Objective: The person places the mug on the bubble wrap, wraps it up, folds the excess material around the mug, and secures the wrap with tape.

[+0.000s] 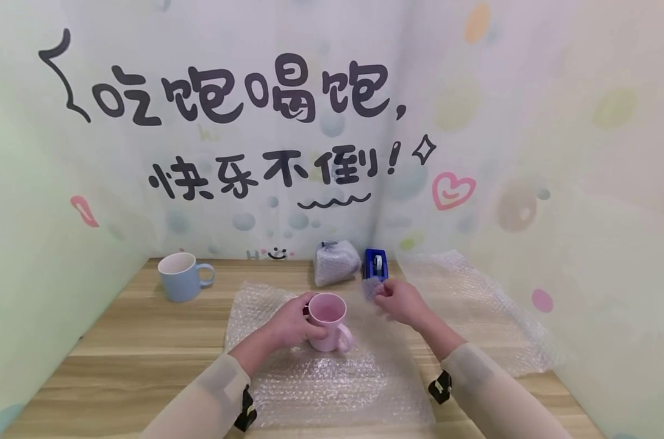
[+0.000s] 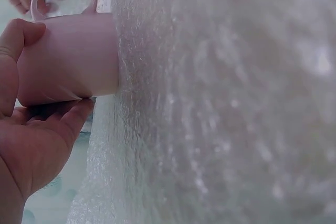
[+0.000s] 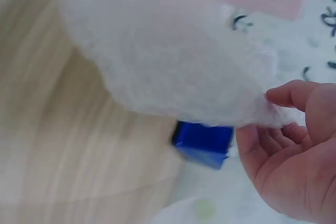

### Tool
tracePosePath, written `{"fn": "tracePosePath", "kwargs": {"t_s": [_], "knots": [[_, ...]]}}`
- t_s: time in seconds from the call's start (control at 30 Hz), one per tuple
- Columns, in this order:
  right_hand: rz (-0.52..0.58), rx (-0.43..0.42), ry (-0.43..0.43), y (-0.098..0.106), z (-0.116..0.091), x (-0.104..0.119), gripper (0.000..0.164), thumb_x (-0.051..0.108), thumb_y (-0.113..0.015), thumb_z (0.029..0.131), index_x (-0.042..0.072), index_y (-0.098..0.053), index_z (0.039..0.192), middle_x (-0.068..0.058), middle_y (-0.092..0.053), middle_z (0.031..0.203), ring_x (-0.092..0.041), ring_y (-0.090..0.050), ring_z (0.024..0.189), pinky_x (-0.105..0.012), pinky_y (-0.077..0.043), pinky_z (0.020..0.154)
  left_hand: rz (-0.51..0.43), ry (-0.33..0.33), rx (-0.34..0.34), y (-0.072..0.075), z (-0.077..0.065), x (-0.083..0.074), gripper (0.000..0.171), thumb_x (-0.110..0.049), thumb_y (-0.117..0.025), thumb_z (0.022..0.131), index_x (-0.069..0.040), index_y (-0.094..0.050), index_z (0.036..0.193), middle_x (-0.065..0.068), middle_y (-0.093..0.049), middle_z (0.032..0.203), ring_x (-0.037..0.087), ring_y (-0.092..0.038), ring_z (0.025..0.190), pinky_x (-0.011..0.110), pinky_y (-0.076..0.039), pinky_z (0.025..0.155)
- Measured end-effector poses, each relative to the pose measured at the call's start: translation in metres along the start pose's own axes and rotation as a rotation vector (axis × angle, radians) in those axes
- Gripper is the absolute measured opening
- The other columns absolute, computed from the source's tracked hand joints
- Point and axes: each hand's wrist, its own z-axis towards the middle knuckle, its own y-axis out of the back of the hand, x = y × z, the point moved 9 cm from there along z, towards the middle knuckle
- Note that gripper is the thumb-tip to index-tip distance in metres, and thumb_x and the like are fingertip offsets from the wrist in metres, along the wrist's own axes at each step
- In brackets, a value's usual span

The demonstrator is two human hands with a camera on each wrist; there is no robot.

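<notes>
A pink mug (image 1: 325,334) stands upright on a sheet of bubble wrap (image 1: 332,390) in the middle of the table, its handle toward the right. My left hand (image 1: 293,323) grips the mug from the left side, thumb across its front and fingers behind. In the left wrist view the mug's wall (image 2: 79,51) sits against the thumb and fingertips. My right hand (image 1: 403,302) pinches the far right corner of that bubble wrap and lifts it. In the right wrist view, thumb and fingers close on the raised edge of the wrap (image 3: 184,72).
A light blue mug (image 1: 180,281) stands at the back left. At the back are a bubble-wrapped bundle (image 1: 336,263) and a blue tape dispenser (image 1: 375,259), the latter just beyond my right hand. Another bubble wrap sheet (image 1: 474,317) lies on the right. A printed wall (image 1: 255,225) borders the table's back.
</notes>
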Motion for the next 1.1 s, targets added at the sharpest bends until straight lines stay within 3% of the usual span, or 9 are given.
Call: {"fn": "tracePosePath", "kwargs": {"t_s": [0.13,0.2,0.27,0.47,0.53,0.67,0.83,0.9,1.1], "knots": [[0.033,0.039,0.070,-0.006,-0.004,0.029,0.008,0.009,-0.070,0.104,0.002,-0.073,0.105,-0.014,-0.080,0.096,-0.018,-0.074,0.073,-0.032,-0.064,0.064,0.005,0.000,-0.008,0.002,0.000,0.001,0.076,-0.004,-0.093,0.076,0.000,-0.061,0.146,0.019,-0.074,0.134,0.041,-0.069,0.133,0.054,-0.056,0.114],[0.014,0.045,0.112,-0.010,-0.006,0.041,0.009,0.010,-0.071,0.103,0.003,-0.075,0.107,-0.010,-0.080,0.095,-0.015,-0.073,0.073,-0.030,-0.063,0.063,0.007,-0.006,-0.007,0.002,0.000,0.001,0.076,-0.004,-0.093,0.077,0.000,-0.061,0.146,0.018,-0.074,0.133,0.040,-0.069,0.131,0.053,-0.057,0.112],[-0.029,0.046,0.160,-0.014,-0.009,0.051,0.009,0.012,-0.073,0.103,0.006,-0.077,0.107,-0.005,-0.079,0.092,-0.011,-0.070,0.075,-0.027,-0.060,0.066,0.008,-0.010,-0.003,0.001,0.000,0.001,0.076,-0.004,-0.093,0.077,0.000,-0.061,0.146,0.017,-0.074,0.132,0.038,-0.070,0.130,0.052,-0.058,0.111],[-0.193,0.083,0.417,-0.031,-0.022,0.081,0.011,0.016,-0.073,0.104,0.010,-0.080,0.108,0.002,-0.077,0.094,-0.005,-0.066,0.085,-0.023,-0.057,0.074,0.002,0.000,0.009,0.000,0.000,0.002,0.076,-0.004,-0.092,0.078,-0.001,-0.061,0.147,0.015,-0.075,0.130,0.036,-0.070,0.128,0.051,-0.060,0.108],[-0.231,0.109,0.460,-0.035,-0.025,0.085,0.013,0.020,-0.074,0.104,0.012,-0.081,0.110,0.003,-0.075,0.097,-0.005,-0.064,0.085,-0.022,-0.056,0.075,0.015,0.006,0.010,0.000,0.001,0.003,0.076,-0.006,-0.092,0.078,-0.003,-0.060,0.148,0.014,-0.075,0.131,0.034,-0.070,0.128,0.050,-0.060,0.107],[-0.290,0.174,0.460,-0.041,-0.025,0.082,0.020,0.033,-0.070,0.108,0.017,-0.081,0.112,0.003,-0.071,0.102,-0.007,-0.062,0.089,-0.025,-0.055,0.077,0.037,0.007,0.012,0.000,0.001,0.001,0.076,-0.008,-0.092,0.079,-0.005,-0.061,0.148,0.013,-0.074,0.133,0.031,-0.070,0.127,0.048,-0.061,0.106],[-0.291,0.196,0.465,-0.046,-0.016,0.076,0.024,0.031,-0.061,0.114,0.017,-0.078,0.102,0.006,-0.070,0.086,-0.005,-0.062,0.080,-0.026,-0.054,0.073,0.020,0.003,0.014,-0.001,0.001,-0.001,0.076,-0.007,-0.092,0.079,-0.004,-0.061,0.147,0.015,-0.074,0.133,0.035,-0.070,0.129,0.049,-0.061,0.106],[-0.280,0.198,0.466,-0.048,-0.011,0.075,0.022,0.027,-0.064,0.112,0.017,-0.077,0.098,0.009,-0.066,0.077,-0.001,-0.056,0.072,-0.023,-0.051,0.068,0.016,0.011,0.013,-0.002,0.001,-0.001,0.077,-0.007,-0.093,0.079,-0.004,-0.061,0.148,0.015,-0.073,0.134,0.036,-0.069,0.131,0.051,-0.060,0.108],[-0.306,0.216,0.457,-0.053,0.000,0.073,0.016,0.023,-0.071,0.107,0.015,-0.080,0.096,0.010,-0.068,0.077,0.000,-0.056,0.070,-0.020,-0.050,0.066,0.024,0.008,0.041,-0.002,0.001,-0.002,0.078,-0.007,-0.091,0.082,-0.002,-0.056,0.152,0.018,-0.070,0.140,0.038,-0.066,0.135,0.052,-0.059,0.111]]}}
